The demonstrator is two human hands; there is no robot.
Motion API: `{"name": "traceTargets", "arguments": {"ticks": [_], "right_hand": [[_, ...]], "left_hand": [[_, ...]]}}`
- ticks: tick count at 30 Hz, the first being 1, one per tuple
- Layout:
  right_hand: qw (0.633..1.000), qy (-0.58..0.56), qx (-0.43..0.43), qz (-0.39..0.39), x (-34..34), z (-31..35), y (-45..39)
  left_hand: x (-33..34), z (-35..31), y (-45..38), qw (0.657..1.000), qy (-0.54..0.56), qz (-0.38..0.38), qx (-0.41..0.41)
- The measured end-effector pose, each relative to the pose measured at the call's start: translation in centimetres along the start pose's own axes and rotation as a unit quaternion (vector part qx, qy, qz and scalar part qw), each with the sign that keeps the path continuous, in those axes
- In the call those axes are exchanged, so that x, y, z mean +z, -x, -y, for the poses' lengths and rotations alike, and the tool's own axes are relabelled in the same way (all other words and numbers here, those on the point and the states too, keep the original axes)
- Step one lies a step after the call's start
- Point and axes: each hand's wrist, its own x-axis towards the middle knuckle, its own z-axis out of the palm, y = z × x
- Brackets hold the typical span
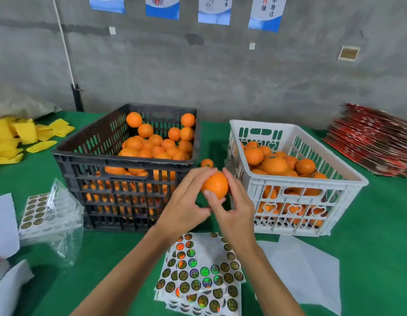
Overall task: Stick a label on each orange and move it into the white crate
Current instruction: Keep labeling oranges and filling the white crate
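Observation:
My left hand (186, 201) and my right hand (234, 206) together hold one orange (217, 183) in the air between the two crates. Left fingers curl over its top, and the right thumb presses its lower front. The black crate (67, 153) on the left holds many oranges (152, 142). On the right, the white crate (307, 185) is partly filled with oranges (275, 165). Sheets of round shiny labels (198, 274) lie on the green table just below my hands. A single orange (207, 163) sits on the table between the crates.
A bagged stack of label sheets (45, 215) lies at left. Yellow foam sleeves (20, 137) are piled at far left, and a stack of red cartons (376, 142) at far right. White paper (307, 270) lies at right front. A concrete wall stands behind.

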Motion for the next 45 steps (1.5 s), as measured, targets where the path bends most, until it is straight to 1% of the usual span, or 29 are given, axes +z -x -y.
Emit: {"name": "traceTargets", "arguments": {"ticks": [1,3,5,6,8,9,10,13,15,18,21,23,27,30,36,37,40,42,45], "right_hand": [[0.999,0.001,0.034,0.024,-0.6,-1.2,0.9],[0.992,-0.003,0.097,0.075,-1.5,-4.0,2.7],[0.982,0.031,0.136,0.126,-2.1,-6.8,4.0],[0.974,0.07,0.139,0.164,-2.3,-8.1,4.4],[0.945,0.169,0.107,0.26,-2.2,-10.0,5.4],[0.926,0.218,0.082,0.296,-2.1,-10.7,5.9],[0.915,0.246,0.066,0.314,-1.9,-11.3,6.3],[0.908,0.254,0.081,0.323,-1.9,-11.5,6.5],[0.906,0.256,0.083,0.327,-2.0,-11.3,6.6],[0.913,0.224,0.13,0.315,-2.0,-11.2,6.7],[0.927,0.145,0.201,0.281,-2.0,-11.0,6.4],[0.928,0.119,0.217,0.277,-1.9,-11.0,6.3],[0.928,0.115,0.239,0.263,-1.7,-11.1,6.2],[0.927,0.137,0.25,0.243,-1.4,-11.4,6.1],[0.928,0.187,0.226,0.228,-1.1,-11.3,6.3],[0.932,0.191,0.227,0.207,-1.1,-11.1,6.2],[0.954,0.175,0.22,0.103,-1.1,-10.0,5.7],[0.969,0.165,0.173,0.058,-0.9,-8.6,5.2],[0.985,0.143,0.094,0.026,-0.2,-6.4,4.1]], "left_hand": [[0.8,0.1,1.4,0.999,0.006,0.022,-0.034],[2.3,0.1,4.5,0.988,0.004,0.074,-0.134],[3.7,0.3,7.5,0.964,0.01,0.113,-0.241],[4.2,0.4,8.7,0.946,0.034,0.12,-0.298],[4.7,0.7,10.6,0.916,0.085,0.101,-0.38],[4.8,0.7,11.2,0.906,0.097,0.088,-0.402],[4.8,0.9,11.6,0.901,0.103,0.075,-0.415],[4.4,1.2,12.0,0.893,0.13,0.036,-0.43],[4.1,1.3,12.3,0.894,0.135,0.027,-0.427],[4.1,1.8,12.7,0.895,0.124,0.024,-0.427],[4.3,2.1,12.7,0.899,0.096,0.035,-0.426],[4.4,2.3,12.8,0.9,0.083,0.04,-0.426],[4.5,2.3,12.9,0.897,0.089,0.042,-0.431],[4.4,2.4,13.0,0.896,0.093,0.039,-0.433],[4.3,2.3,13.0,0.894,0.099,0.04,-0.435],[4.3,2.3,13.0,0.893,0.098,0.039,-0.437],[4.1,2.1,12.4,0.887,0.11,0.051,-0.446],[4.0,1.7,11.4,0.88,0.136,0.057,-0.451],[3.9,1.2,8.7,0.87,0.197,0.039,-0.45]]}}
